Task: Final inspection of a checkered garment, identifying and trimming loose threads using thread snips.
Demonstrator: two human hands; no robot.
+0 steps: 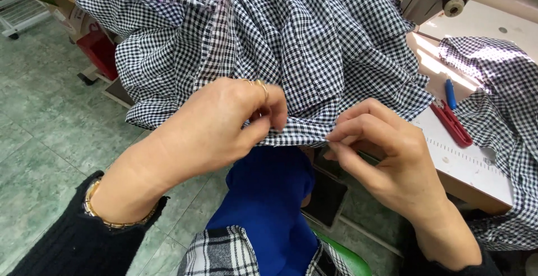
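Hands pinch the black-and-white gingham cotton garment [291, 46] along its folded hem, left hand [224, 122] and right hand [386, 152] apart, fabric draped over lap and worktop [476, 164]; hem looks unsewn, red thread snips [451, 123] untouched.

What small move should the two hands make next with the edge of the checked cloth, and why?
Probably draw the hands slightly apart to pull the edge taut. The left hand and right hand each pinch the lower edge of the black-and-white checked cloth, and the short stretch between them looks folded and a little slack, while the rest hangs in loose bunches.
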